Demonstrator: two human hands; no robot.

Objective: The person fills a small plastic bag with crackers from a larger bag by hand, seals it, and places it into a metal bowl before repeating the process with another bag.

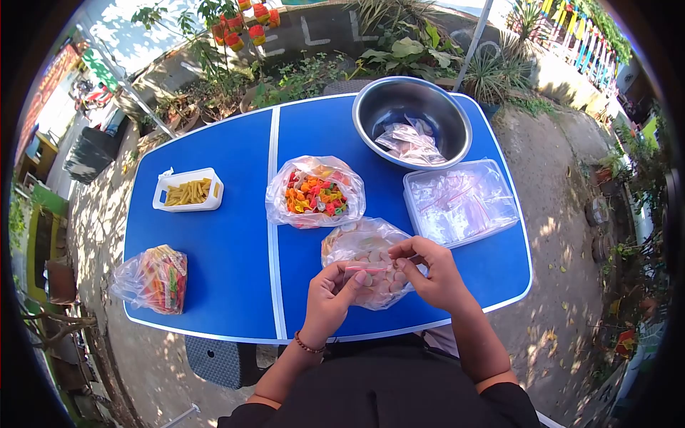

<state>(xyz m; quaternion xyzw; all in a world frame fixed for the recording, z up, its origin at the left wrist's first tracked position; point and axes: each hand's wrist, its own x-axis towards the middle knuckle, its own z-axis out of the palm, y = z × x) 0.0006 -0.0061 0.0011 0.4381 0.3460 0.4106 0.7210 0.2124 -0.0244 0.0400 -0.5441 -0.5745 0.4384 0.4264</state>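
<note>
My left hand (334, 289) is closed on a small clear zip bag (365, 269) with a pink strip along its top. Close beside it, my right hand (429, 269) has thumb and fingers drawn together; what they pinch is too small to make out. Both hands are above a large clear plastic bag (385, 291) of pale round disc-shaped pieces. Just behind that lies an open plastic bag (314, 191) of small red, orange, yellow and green pieces. Right of it, a clear plastic tub (462, 198) holds flat empty zip bags with red strips.
A steel bowl (364, 135) with filled small bags stands at the back right of the blue table (228, 264). At left are a white container (207, 205) of yellowish sticks and a plastic bag (158, 279) of colourful wrapped sticks. A dark stool (217, 362) is below the near edge.
</note>
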